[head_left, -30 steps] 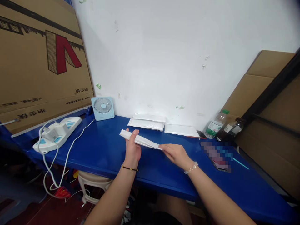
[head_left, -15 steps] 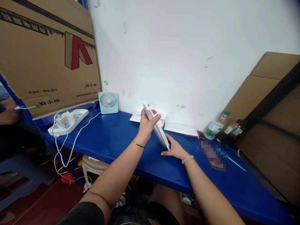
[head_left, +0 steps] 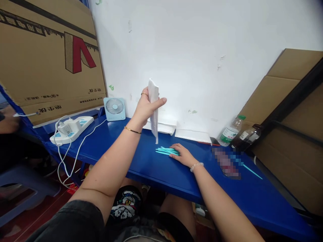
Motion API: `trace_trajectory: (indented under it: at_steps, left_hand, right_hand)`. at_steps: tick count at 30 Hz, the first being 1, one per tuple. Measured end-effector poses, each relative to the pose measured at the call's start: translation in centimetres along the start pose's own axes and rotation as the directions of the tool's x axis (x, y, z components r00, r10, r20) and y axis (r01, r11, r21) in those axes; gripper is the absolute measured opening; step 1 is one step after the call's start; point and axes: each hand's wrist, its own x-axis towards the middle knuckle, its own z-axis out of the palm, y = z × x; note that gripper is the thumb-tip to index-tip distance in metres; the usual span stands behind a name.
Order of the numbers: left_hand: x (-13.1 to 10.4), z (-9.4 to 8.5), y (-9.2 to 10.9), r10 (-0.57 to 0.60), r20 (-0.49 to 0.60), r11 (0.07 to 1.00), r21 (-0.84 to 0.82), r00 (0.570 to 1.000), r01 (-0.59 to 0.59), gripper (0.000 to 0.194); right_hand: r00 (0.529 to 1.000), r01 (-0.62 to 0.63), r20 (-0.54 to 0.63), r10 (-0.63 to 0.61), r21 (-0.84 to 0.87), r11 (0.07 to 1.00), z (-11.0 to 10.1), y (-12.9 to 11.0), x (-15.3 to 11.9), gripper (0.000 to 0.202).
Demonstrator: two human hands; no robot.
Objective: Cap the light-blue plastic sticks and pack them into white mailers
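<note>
A flat white packet (head_left: 153,111) is held up nearly on edge above the blue table, between the thumb and fingers of my left hand (head_left: 147,107). Its lower end hangs close above the tabletop. Beneath and to the right, a bundle of thin turquoise sticks (head_left: 165,151) lies on the table, with my right hand (head_left: 183,154) closed over its right end. The fingertips partly cover the sticks.
More flat white packets (head_left: 193,135) lie along the wall. A light-blue fan (head_left: 114,108) and a white power strip (head_left: 80,127) with cables occupy the left. Two bottles (head_left: 230,130), a blurred-out item (head_left: 225,161) and another turquoise stick (head_left: 253,171) are at the right.
My left hand has lifted the white packet up and to the left, turning it more upright. My right hand has left the packet and is now on the turquoise sticks, which were hidden before.
</note>
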Motion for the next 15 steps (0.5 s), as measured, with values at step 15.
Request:
trace_trajectory:
  at_steps: [15]
  left_hand:
    - [-6.5,-3.3,-14.3,-0.505,0.633,0.709,0.692,0.587,-0.137,0.094]
  right_hand:
    - [0.962,-0.053,-0.265,0.062,0.043,0.998,-2.1,2.7,-0.1,0.027]
